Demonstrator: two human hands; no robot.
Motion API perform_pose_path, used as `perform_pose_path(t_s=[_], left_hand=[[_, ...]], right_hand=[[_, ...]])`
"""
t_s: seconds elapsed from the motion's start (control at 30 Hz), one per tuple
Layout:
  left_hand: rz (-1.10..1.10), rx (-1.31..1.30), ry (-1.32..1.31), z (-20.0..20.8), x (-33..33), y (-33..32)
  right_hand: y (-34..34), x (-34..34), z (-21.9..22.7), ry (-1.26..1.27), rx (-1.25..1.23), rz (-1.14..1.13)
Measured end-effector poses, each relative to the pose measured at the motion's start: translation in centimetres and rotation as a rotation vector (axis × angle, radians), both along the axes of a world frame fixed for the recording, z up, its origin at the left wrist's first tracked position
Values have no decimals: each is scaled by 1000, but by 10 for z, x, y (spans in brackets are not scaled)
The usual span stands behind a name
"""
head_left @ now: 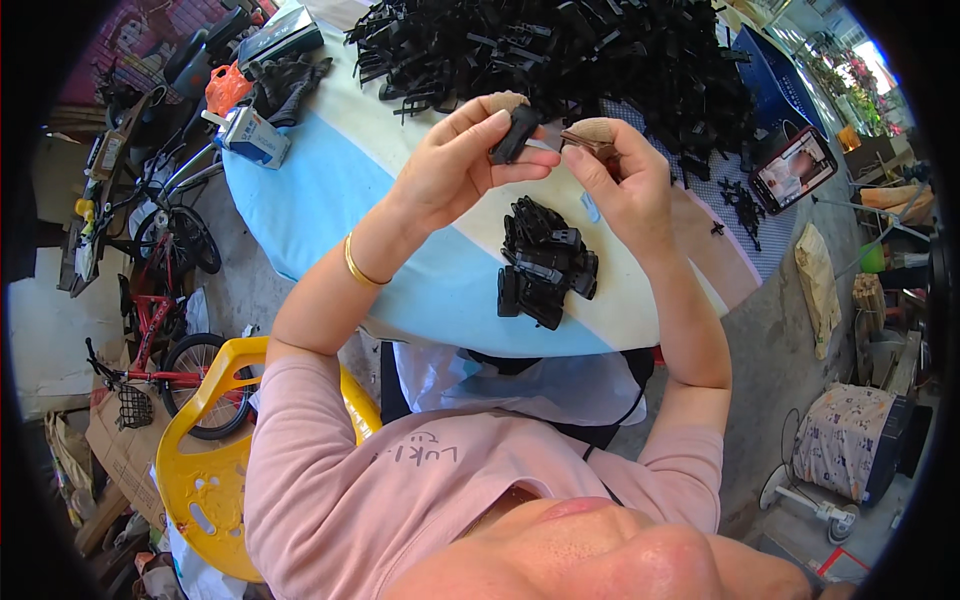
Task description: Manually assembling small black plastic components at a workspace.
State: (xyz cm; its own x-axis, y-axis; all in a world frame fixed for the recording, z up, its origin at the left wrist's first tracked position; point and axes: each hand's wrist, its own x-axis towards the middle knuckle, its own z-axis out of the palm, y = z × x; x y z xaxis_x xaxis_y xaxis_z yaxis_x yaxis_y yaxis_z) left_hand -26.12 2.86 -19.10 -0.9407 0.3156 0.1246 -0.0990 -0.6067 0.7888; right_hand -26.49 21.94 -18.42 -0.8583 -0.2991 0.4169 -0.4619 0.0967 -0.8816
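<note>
Left hand [440,170] and right hand [632,190] are up over the table, near each other, and here's the left with a black plastic piece [515,135] clamped between thumb and fingers, tilted. Right thumb and fingers bunch close; whether they pinch anything small, I can't tell. Beige covers [597,130] wrap some fingertips, likely dulling my touch, so eyes on the piece! Best way, I'd say: grip it firmly by the sides, bring the right fingertips squarely to it, and go gently, because thin plastic could snap. Below sits the small black heap [545,265] on the tablecloth [320,190], with the big black heap [560,60] beyond; working above the cloth, any drop should land safely.
</note>
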Motion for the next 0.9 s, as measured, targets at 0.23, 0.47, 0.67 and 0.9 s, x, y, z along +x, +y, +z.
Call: perform_pose_path(t_s=[0.23, 0.47, 0.67, 0.9], left_hand=[[-185, 202, -206, -16, -2, 3], [-73, -275, 19, -15, 4, 10], [26, -410, 243, -9, 11, 16], [-12, -200, -9, -9, 7, 11]], right_hand=[[-4, -2, -4, -85, -13, 26], [-8, -2, -3, -212, -45, 82], [-5, -5, -5, -263, 5, 18], [-7, -1, 2, -423, -198, 181]])
